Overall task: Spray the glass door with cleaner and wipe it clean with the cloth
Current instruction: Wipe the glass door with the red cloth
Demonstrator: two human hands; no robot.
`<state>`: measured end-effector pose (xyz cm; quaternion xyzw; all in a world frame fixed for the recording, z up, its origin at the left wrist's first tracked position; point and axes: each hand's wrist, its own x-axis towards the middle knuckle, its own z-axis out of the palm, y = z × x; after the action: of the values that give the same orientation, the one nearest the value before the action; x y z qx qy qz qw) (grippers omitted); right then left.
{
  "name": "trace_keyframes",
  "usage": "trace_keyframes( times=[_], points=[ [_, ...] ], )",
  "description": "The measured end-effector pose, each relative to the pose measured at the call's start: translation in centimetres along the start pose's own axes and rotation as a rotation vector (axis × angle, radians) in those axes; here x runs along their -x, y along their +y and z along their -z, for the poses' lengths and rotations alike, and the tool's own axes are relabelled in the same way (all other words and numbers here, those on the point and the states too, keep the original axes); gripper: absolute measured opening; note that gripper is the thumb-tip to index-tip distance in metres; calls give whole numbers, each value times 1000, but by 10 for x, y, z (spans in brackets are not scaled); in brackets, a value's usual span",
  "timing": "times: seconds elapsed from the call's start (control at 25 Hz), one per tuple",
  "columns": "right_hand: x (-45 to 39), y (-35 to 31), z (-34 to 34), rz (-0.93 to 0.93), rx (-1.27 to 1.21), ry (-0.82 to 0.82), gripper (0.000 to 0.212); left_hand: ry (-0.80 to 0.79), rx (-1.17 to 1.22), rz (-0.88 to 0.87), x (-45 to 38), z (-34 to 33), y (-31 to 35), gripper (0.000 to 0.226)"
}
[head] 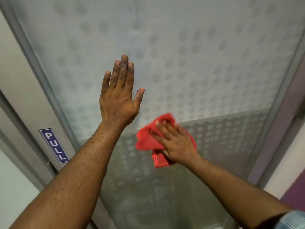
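The frosted glass door with a dotted pattern fills most of the view. My left hand lies flat against the glass, fingers straight and pointing up, holding nothing. Lower and to the right, my right hand presses a crumpled red cloth against the glass, with the cloth showing around the palm and bunched below it. The right hand looks slightly blurred. No spray bottle is in view.
A grey metal door frame runs down the left side with a blue PULL sign on it. Another frame strip borders the right, beside a purple and white wall.
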<state>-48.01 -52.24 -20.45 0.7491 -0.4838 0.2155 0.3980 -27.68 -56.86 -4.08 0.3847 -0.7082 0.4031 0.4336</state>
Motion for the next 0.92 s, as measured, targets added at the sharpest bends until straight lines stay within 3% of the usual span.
trace_keyframes(
  times=[0.08,0.16,0.24,0.32,0.4,0.52,0.64,0.72,0.8,0.92],
  points=[
    [52,16,-8,200,12,-102,63,-4,11,-13,-2,-4,15,66],
    [82,56,3,186,9,-125,58,-13,30,-35,-4,-8,31,66],
    [82,105,16,-84,-32,-15,66,-10,41,-72,-8,-11,47,66],
    [56,160,38,-478,-120,150,76,-9,60,-107,-14,-14,67,65],
    [21,189,56,-672,-206,300,87,-12,87,-140,-19,-18,89,64],
    [8,160,43,-534,-210,310,88,-19,115,-145,-27,-25,115,65],
    [79,88,0,-263,-130,39,76,6,118,-133,-30,-32,133,65],
    [139,77,-17,-252,-72,-35,73,12,122,-127,-31,-35,144,65],
    [166,100,-21,-460,-157,29,78,16,113,-122,-32,-38,154,65],
    [147,151,-8,-1048,-449,262,74,13,117,-123,-32,-42,164,65]
  ],
)
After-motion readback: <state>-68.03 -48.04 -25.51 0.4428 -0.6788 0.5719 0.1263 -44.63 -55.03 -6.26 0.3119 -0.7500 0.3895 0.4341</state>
